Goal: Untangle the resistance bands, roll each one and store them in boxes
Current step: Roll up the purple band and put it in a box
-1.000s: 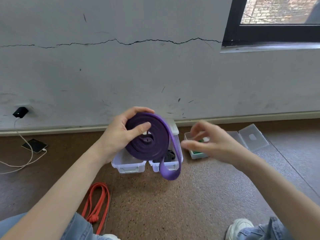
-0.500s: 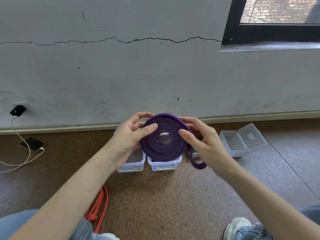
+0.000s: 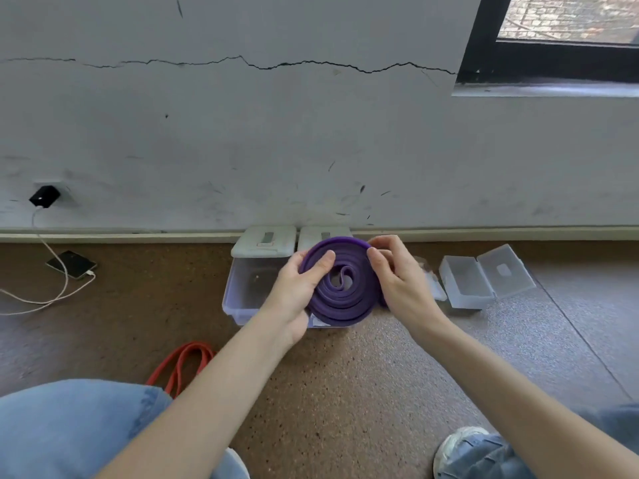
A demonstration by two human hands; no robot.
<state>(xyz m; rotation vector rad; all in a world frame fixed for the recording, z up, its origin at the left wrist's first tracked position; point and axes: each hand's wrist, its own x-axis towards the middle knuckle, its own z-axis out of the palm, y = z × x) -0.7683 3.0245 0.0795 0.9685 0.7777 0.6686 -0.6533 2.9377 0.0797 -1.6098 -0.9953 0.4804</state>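
A cracked grey wall [image 3: 242, 140] and a speckled cork-brown floor [image 3: 345, 392] frame the scene, with a phone [image 3: 71, 264] charging at far left and an orange band [image 3: 179, 366] lying loose beside the person's knee. Just right of that, an open clear box [image 3: 242, 292] waits against the skirting, its lid tipped up. The left hand [image 3: 297, 292] grips the near-left edge of the purple band [image 3: 340, 288], thumb pressed on the coil's face; the right hand [image 3: 397, 281] pinches the far-right rim. The coil stands on edge between both hands, its flat face toward the camera, directly above and in front of the second box, mostly hidden behind it. Another small box [image 3: 466, 286] lies open at right. Compared with a second ago, the loose tail that hung below the coil is now wound in, and the right hand, then free, has closed on the roll.
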